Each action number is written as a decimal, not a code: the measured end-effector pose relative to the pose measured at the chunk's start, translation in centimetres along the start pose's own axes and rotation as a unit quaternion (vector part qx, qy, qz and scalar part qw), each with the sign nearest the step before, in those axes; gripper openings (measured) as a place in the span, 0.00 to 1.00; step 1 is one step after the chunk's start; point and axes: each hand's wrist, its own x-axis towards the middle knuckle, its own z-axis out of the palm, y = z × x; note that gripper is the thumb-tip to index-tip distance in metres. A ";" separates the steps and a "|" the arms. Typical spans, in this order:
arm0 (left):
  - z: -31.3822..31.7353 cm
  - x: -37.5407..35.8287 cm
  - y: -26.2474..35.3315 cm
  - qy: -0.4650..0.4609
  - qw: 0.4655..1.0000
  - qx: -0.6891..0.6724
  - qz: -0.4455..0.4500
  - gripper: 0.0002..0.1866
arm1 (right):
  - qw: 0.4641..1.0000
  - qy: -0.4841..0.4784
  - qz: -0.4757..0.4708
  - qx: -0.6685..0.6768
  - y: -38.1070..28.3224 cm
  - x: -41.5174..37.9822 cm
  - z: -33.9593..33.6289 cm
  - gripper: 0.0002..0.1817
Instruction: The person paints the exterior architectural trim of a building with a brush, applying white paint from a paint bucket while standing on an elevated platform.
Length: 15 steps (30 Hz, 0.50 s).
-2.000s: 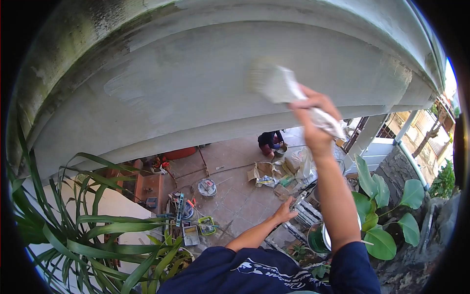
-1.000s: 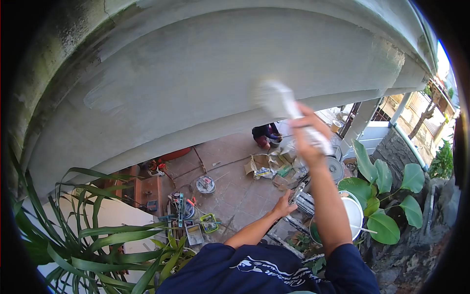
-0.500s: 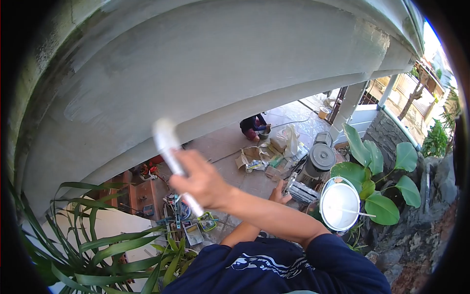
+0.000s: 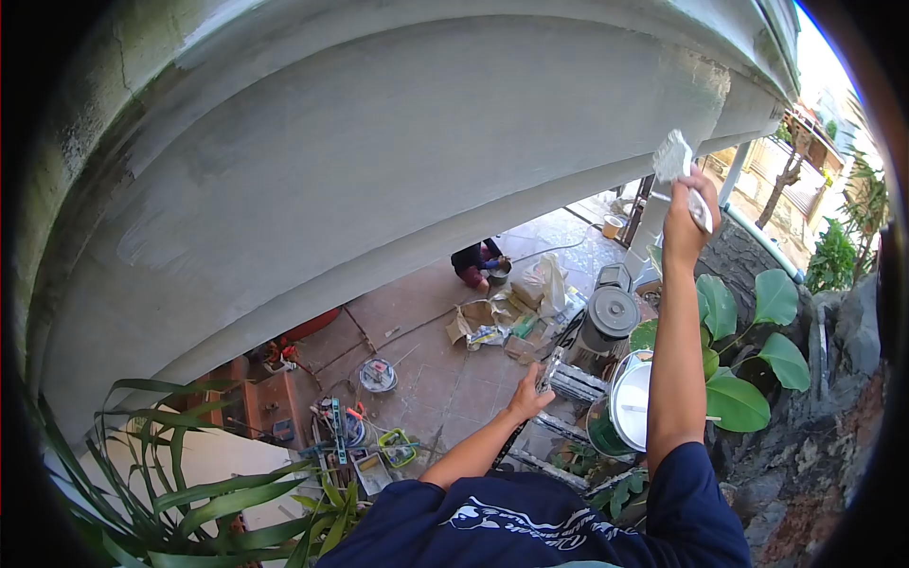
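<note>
My right hand (image 4: 689,225) is raised at the upper right, closed around the handle of a paintbrush (image 4: 673,159) whose wide bristles are coated white. The bristles overlap the lower right part of the curved grey wall (image 4: 379,142) in this view. Lower down, my left hand (image 4: 530,391) grips the upper end of a metal ladder (image 4: 579,382). Between my arms stands a green-sided bucket (image 4: 606,431) with white paint inside and a thin stick across it. My right forearm hides part of the bucket.
Far below, a person (image 4: 475,262) crouches on the tiled floor by a small bucket. Sacks and cardboard (image 4: 483,317) lie near a lidded grey bin (image 4: 612,312). Tools (image 4: 333,426) are spread at lower left. Large leaves (image 4: 739,402) and rough rock flank my right; long leaves (image 4: 227,488) my left.
My right hand has swung with the brush from the wall's lower left to the upper right. My left hand stays on the ladder, now in plainer view.
</note>
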 end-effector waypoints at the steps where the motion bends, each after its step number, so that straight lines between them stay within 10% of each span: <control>1: -0.1 0.1 -0.1 0.001 1.000 0.002 0.003 0.23 | 0.997 0.011 -0.064 -0.047 -0.5 1.2 0.6 0.03; 5: -0.9 -0.2 0.7 -0.054 0.993 0.004 -0.106 0.30 | 0.971 -0.048 -0.231 0.029 -13.8 -1.5 8.2 0.07; 10: 0.5 -0.5 -3.5 -0.012 1.000 0.005 0.008 0.27 | 0.898 -0.169 -0.269 0.305 -29.5 -12.8 12.9 0.07; 15: 0.6 -0.8 -3.9 -0.012 0.999 0.025 0.040 0.25 | 0.791 -0.283 -0.186 0.509 -28.5 -10.8 14.2 0.05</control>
